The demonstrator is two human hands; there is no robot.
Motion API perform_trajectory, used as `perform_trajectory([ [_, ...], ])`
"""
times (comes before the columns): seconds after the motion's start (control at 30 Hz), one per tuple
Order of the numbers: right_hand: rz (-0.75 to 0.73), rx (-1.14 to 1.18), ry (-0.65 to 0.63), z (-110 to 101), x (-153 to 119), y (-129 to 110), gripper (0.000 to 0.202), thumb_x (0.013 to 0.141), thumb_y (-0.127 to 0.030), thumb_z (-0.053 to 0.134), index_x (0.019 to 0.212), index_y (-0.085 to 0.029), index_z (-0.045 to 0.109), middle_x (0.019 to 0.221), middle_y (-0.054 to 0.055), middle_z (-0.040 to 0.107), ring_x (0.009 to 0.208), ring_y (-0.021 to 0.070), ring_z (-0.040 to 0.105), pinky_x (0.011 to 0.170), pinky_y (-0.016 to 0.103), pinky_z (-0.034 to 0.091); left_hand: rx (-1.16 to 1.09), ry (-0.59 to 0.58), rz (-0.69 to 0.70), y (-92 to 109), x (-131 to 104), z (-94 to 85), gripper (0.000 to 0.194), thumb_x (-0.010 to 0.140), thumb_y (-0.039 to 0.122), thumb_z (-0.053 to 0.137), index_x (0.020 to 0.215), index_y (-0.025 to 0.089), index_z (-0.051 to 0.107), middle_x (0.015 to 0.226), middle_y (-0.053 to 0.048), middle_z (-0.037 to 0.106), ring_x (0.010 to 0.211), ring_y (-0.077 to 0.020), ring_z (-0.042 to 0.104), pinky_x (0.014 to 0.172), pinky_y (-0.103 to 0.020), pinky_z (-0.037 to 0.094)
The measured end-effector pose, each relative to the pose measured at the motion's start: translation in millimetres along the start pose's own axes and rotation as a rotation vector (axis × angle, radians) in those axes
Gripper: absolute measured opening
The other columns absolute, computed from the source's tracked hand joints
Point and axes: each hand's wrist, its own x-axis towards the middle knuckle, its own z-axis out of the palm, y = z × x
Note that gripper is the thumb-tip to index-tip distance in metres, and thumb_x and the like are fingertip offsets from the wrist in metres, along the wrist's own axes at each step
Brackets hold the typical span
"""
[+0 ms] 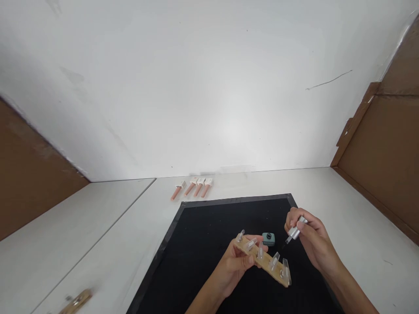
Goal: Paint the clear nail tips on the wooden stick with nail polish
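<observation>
My left hand (237,264) grips a light wooden strip (262,261) near its left part, fingers wrapped round it. Several clear nail-shaped tips (274,261) stand up along the strip, which slopes down to the right. My right hand (306,229) pinches a silver cap (298,227) with a dark brush (284,244) pointing down and left, just above the strip's right part and apart from the tips. Between the hands, behind the strip, a small teal bottle (268,239) with a dark round opening stands on the black mat (196,235).
Several bottles with pinkish handles and white tops (197,187) lie in a row behind the mat. Another wooden strip (77,301) lies at the bottom left. A white wall (209,87) rises at the back, with brown cardboard panels (389,161) at both sides.
</observation>
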Motion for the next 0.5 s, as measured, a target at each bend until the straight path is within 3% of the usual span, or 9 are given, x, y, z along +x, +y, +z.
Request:
perform_trajectory([
  [0.2,-0.065,-0.070,-0.192,3.4,-7.2,1.1,0.028,0.090,-0.043,0.051,0.072,-0.022,0.055,0.066,-0.002,0.043,0.058,0.0144,0.042,0.054,0.026,0.034,-0.001,-0.040,-0.016,0.4,3.7,5.2,0.039,0.045,0.026,0.089,0.081,0.019,0.077,0.073,-0.004,0.074,0.066,-0.0146,0.062,0.060,-0.025,0.046],
  [0.5,-0.133,-0.268,-0.258,6.6,-8.8,-4.7,0.028,0.093,-0.041,0.045,0.072,-0.022,0.051,0.066,-0.003,0.040,0.056,0.0135,0.039,0.052,0.025,0.032,-0.007,-0.057,-0.041,-3.0,6.4,4.2,0.040,0.044,0.027,0.089,0.081,0.020,0.077,0.073,-0.003,0.075,0.065,-0.0141,0.063,0.060,-0.024,0.046],
])
